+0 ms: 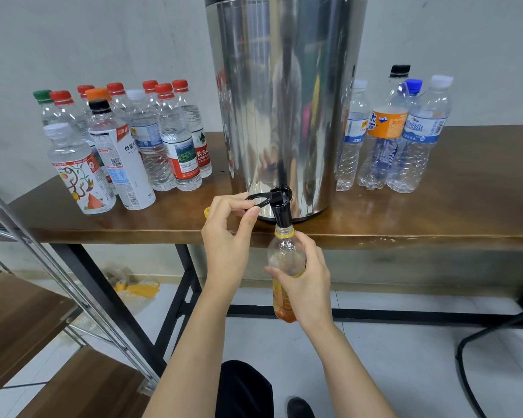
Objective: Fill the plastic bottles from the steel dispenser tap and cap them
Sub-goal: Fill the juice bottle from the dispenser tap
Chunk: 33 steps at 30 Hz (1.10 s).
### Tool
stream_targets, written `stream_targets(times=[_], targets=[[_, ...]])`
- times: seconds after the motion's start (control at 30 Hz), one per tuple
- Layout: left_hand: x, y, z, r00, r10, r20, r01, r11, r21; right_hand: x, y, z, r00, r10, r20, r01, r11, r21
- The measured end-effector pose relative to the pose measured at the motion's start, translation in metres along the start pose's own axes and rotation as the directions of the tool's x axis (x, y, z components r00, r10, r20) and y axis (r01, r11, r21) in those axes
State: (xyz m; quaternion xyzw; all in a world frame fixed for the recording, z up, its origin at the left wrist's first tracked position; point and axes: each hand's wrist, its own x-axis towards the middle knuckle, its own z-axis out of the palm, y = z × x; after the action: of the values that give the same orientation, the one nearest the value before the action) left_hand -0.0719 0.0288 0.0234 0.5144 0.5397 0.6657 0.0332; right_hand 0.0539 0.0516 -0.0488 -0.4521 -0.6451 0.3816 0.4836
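bottle: long axis near vertical, mouth just under tap, below counter edge; right hand grips its body, left hand pinches lever.

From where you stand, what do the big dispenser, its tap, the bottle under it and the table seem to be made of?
The dispenser looks like polished steel, by its mirror-like reflections. The tap is probably black plastic, smooth with a slight sheen. The bottle is thin clear plastic, see-through above an orange label. The table looks like brown wood or veneer, glossy with streaked grain.
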Motion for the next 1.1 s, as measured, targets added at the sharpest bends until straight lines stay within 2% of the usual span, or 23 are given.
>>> stream_targets(times=[1.1], targets=[[-0.0001, 0.0013, -0.0004, 1.000, 0.003, -0.001, -0.003, 1.000, -0.012, 0.0005, -0.0002, -0.0009, 1.000, -0.007, 0.000, 0.007, 1.000, -0.007]])
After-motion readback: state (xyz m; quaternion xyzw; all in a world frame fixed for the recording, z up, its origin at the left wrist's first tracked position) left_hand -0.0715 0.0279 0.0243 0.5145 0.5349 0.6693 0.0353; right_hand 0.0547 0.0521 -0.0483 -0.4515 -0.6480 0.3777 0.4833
